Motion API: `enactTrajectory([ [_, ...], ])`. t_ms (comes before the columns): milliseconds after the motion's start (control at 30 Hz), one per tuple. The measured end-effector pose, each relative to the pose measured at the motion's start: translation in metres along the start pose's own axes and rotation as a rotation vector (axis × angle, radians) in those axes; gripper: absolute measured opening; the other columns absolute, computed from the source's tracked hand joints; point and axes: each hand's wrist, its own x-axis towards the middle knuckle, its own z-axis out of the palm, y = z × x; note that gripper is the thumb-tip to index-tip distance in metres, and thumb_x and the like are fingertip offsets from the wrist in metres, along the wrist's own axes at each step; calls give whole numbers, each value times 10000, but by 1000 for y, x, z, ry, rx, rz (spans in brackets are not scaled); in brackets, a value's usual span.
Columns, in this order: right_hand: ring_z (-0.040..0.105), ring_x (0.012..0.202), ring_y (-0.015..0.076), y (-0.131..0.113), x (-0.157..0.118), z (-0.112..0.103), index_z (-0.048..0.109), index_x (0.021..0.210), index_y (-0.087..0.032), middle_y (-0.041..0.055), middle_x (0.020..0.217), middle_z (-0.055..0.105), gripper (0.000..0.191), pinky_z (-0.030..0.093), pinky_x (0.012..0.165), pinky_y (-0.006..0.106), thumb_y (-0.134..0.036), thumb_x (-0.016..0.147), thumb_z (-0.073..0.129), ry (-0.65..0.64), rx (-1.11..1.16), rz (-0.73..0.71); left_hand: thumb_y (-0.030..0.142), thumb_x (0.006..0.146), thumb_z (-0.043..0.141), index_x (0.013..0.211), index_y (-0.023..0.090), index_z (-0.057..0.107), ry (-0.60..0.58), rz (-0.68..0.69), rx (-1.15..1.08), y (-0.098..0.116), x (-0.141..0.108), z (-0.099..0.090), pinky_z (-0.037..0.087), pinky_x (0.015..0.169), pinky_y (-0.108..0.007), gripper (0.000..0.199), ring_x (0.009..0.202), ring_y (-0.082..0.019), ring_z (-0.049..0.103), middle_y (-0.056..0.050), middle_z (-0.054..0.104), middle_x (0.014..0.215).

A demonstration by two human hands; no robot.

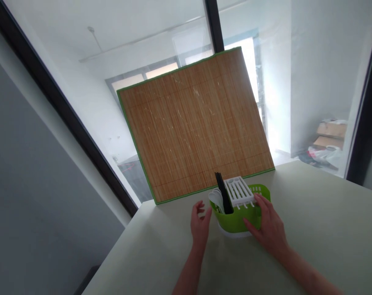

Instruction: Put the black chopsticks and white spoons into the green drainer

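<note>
Forearms of the person enter from the near side, above a pale tabletop [324, 229]. The left hand [200, 223] is open, its fingers loosely curled and spread from the thumb, just beside the left end of a green cutlery basket [241, 221]. The right hand [270, 225] lies at the basket's right front, thumb against the front wall and fingers near the right corner of the rack; whether it grips or only touches cannot be told.

The basket stands upright on the tabletop over a white base tray [235, 234], its perforated wall visible at the far right. Contents, left to right: white spoons [216, 198], leaning left with bowls uppermost; a bundle of black chopsticks [224, 193], tilted left, tips above the rim; and a white slotted rack [239, 191], lying across the basket's top, with small hooks along its near edge.

Behind the basket, a bamboo mat [195, 127] with green edging stands on the far part of the tabletop, leaning against a glass partition [321, 73] divided by a dark frame [214, 24]. A grey panel [35, 184] borders the scene at left. Beyond the glass, at right, cardboard boxes [332, 130] lie beside a plastic bag [327, 155].
</note>
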Motion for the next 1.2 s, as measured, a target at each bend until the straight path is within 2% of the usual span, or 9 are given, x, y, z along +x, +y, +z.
enactTrajectory([
  [67,426,1201,320,0,-3,1,267,1397,-135,192,1334,434,700,401,946,497,-338,818,603,47,14,-50,381,683,704,1172,185,511,-124,-47,-29,3,23,9,462,762,-294,560,1014,-223,529,-137,533,1194],
  [133,453,1150,326,-2,-6,1,338,1354,-148,192,1298,466,629,396,905,512,-272,805,619,106,-1,-116,325,633,749,1190,173,522,-250,-91,-66,4,41,21,452,822,-325,620,1050,-243,535,-147,561,1184],
  [233,502,1050,290,-7,-12,0,452,1249,-173,164,1231,521,488,399,843,472,-154,787,610,147,19,-255,326,622,755,1113,158,590,-384,-121,-128,6,56,33,466,812,-339,545,922,-223,607,-112,651,1019],
  [367,517,970,241,-21,-25,1,540,1144,-168,120,1143,576,380,374,829,425,-72,777,554,32,113,-411,433,641,723,866,125,676,-456,-150,-179,7,61,35,487,703,-316,386,738,-196,629,-82,680,831],
  [500,515,898,216,-39,-32,3,589,1082,-182,85,1080,609,323,348,816,399,-86,784,513,-121,169,-498,489,676,675,801,142,670,-342,-137,-197,4,59,34,473,661,-277,369,714,-180,612,-51,669,760],
  [700,508,855,203,-46,-31,4,605,1011,-197,64,1030,622,271,341,793,371,-92,780,511,-183,198,-477,515,728,613,857,157,641,-195,-77,-270,8,59,39,481,725,-293,381,785,-191,634,-64,683,856],
  [900,506,867,213,-39,-34,5,596,1010,-216,63,1035,618,254,354,789,382,-117,793,508,-251,184,-427,550,772,517,882,187,516,122,-41,-499,34,73,35,503,665,-290,379,699,-163,638,-46,634,801],
  [1033,513,865,209,-41,-34,3,597,994,-218,59,1020,622,235,363,784,380,-123,804,497,-266,213,-432,527,814,391,909,213,452,256,-39,-463,47,94,10,494,630,-254,334,660,-116,601,-18,593,810],
  [1200,517,857,209,-42,-33,2,598,956,-211,61,999,628,212,365,770,379,-99,816,484,-273,254,-448,544,817,342,864,205,451,225,-86,-196,34,97,-45,422,499,-217,359,520,-88,520,0,555,733],
])
